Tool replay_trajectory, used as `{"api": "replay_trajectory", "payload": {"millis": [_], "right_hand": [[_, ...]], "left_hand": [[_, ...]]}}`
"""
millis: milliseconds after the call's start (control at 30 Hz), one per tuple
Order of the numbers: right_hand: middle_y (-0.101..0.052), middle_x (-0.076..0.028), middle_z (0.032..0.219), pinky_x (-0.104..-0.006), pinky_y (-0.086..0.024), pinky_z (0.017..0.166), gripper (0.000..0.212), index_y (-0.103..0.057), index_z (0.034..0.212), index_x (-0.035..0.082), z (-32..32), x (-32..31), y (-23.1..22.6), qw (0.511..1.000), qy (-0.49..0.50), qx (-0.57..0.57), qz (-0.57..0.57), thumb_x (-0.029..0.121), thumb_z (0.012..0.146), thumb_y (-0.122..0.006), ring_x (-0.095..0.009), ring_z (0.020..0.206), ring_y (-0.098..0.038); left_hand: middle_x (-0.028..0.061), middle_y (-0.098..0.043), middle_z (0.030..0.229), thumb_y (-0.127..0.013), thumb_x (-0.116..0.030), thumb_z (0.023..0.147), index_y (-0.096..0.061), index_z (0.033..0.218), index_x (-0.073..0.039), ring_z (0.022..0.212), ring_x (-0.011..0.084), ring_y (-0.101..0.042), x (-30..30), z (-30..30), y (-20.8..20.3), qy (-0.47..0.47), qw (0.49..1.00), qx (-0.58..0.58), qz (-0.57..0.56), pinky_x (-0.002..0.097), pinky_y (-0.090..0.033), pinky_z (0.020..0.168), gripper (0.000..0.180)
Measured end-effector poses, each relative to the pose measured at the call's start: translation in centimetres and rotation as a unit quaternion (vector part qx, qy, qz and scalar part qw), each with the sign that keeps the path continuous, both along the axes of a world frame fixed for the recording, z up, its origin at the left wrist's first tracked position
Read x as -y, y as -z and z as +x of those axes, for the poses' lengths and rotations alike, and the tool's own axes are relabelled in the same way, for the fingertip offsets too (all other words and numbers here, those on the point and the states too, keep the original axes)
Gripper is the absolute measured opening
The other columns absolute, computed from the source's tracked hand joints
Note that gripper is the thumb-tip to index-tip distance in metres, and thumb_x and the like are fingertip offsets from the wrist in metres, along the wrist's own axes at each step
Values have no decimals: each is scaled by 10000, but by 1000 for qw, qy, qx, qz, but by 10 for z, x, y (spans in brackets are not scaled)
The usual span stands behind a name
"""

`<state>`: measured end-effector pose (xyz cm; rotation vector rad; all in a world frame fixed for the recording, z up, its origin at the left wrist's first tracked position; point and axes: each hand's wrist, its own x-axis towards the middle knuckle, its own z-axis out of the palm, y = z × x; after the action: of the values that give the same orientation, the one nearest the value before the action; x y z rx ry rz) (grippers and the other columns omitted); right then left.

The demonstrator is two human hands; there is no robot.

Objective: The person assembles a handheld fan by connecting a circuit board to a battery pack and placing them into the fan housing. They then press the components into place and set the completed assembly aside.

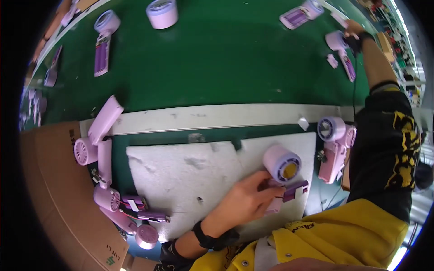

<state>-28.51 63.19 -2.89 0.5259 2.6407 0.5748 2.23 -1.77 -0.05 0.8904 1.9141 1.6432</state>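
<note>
Yellow sleeve fills the 5 o'clock edge, nearest the lens. From it the left hand reaches up with a black wristband, its fingers closed around the handle of a lilac fan. That fan lies on a white foam pad, round head toward 1 o'clock, showing a yellow centre, with a purple battery part just beside the fingertips.

At 3 o'clock of the pad another fan rests on the green table. The right arm, in a black sleeve, stretches far to 1 o'clock, where the right hand, in a dark glove, grips a third fan on the table; a small lilac piece lies just beside it.

At 9 o'clock of the pad lie several fan parts and opened handles, next to a cardboard box. A grey strip crosses the table beyond the pad. Well beyond, at 12 o'clock, stands a roll of tape.
</note>
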Motion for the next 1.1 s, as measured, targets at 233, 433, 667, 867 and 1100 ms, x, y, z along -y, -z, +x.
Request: {"api": "replay_trajectory", "payload": {"millis": [233,433,667,867,1100], "right_hand": [[-683,-206,1049,-455,-527,848,471,-648,1123,67,10,42,-27,994,-43,-97,-40,242,698,-750,-373,1004,-656],[-676,-216,1041,-473,-520,831,387,-621,1181,36,27,180,-51,922,-165,-350,-13,253,860,-632,-374,996,-648],[-701,-69,986,-232,-538,650,375,-640,1142,21,147,492,-102,681,-182,-132,-697,297,890,-673,-116,779,-675],[-691,-117,972,-281,-557,683,281,-628,1101,-14,184,631,-30,424,47,104,-898,141,879,-701,-176,781,-675],[-674,-73,892,-270,-536,642,278,-663,1042,-12,213,576,-78,813,-177,36,-554,234,913,-649,-142,740,-648]], "left_hand": [[161,-626,998,-622,60,740,-726,1011,-91,821,319,-660,-10,24,10,-34,999,-30,28,357,-555,712,327],[135,-657,912,-592,55,792,-720,999,-62,800,287,-662,-32,12,33,-35,996,-84,20,349,-540,722,271],[120,-707,962,-580,30,833,-722,998,-51,819,210,-668,-25,0,44,-14,997,-70,-21,324,-529,752,232],[147,-709,894,-593,-17,777,-734,950,-44,804,243,-678,-35,3,62,-66,967,-223,104,362,-534,764,224],[72,-689,956,-608,17,759,-680,1121,-62,819,179,-625,-21,1,28,53,991,-105,-63,316,-518,760,377]]}}
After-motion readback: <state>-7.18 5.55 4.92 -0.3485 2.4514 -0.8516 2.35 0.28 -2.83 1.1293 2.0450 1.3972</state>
